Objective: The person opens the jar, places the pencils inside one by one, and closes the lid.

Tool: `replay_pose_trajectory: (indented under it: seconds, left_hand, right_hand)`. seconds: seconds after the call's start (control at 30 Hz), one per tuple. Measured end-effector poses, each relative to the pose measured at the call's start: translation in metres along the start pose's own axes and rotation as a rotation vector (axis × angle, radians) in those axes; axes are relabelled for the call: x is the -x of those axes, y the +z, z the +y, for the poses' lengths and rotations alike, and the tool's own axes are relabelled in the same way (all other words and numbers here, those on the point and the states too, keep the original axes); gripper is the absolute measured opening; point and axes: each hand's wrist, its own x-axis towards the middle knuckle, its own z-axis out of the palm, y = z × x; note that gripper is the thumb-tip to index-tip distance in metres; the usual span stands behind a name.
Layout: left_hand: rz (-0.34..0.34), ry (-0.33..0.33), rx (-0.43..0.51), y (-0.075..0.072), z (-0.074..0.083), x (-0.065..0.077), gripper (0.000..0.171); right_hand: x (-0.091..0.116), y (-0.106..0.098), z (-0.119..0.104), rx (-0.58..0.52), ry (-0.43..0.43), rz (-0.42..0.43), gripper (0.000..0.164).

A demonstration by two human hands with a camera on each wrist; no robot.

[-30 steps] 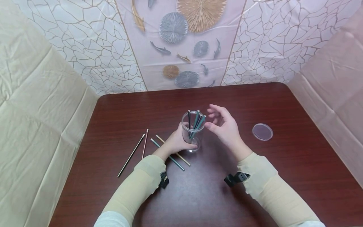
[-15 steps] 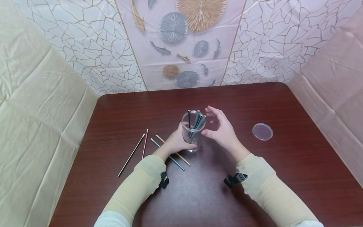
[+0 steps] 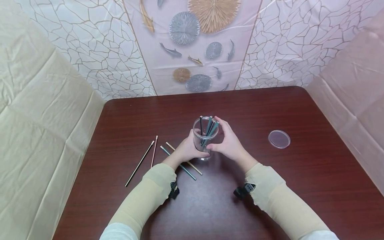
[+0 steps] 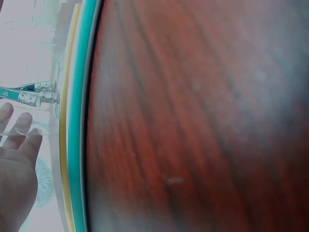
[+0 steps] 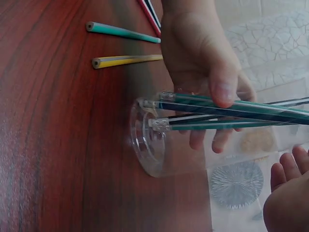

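Note:
A tall clear jar (image 3: 207, 137) stands on the table with several dark and teal pencils (image 3: 210, 128) inside, metal-and-eraser ends down at the jar's base (image 5: 147, 140). My left hand (image 3: 190, 146) grips the jar from the left, its thumb across the front; the left wrist view catches only part of this hand (image 4: 17, 179). On the other side my right hand (image 3: 228, 143) curves round the jar, thumb over the front wall and fingers by the back rim. Its fingers (image 5: 289, 162) lie along the jar's edge in the right wrist view.
A teal pencil (image 3: 187, 172) and a yellow pencil (image 3: 195, 168) lie under my left forearm. Farther left are a black pencil (image 3: 139, 164) and a reddish pencil (image 3: 154, 151). A clear round disc (image 3: 279, 139) rests right of the jar. Patterned cloth (image 3: 192, 50) hangs behind the table.
My right hand has moved left and slightly down, from beside the rim to around the jar's right side. My left hand and the jar stay in place.

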Motion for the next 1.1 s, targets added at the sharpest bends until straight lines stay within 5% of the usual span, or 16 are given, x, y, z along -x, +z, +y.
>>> replay_pose_trajectory:
  seconds: [0.23,0.6,1.1]
  left_hand:
    - [-0.004,0.000,0.002,-0.001,0.001,0.000,0.097]
    - [-0.010,-0.006,-0.004,-0.002,0.002,0.001,0.097]
    - [-0.004,-0.025,-0.011,-0.002,0.003,0.001,0.097]
  right_hand:
    - [-0.004,0.009,0.012,0.019,-0.002,0.005,0.100]
    - [-0.006,0.015,-0.001,-0.045,0.050,0.003,0.088]
    - [-0.010,0.030,0.029,-0.112,-0.013,0.030,0.092]
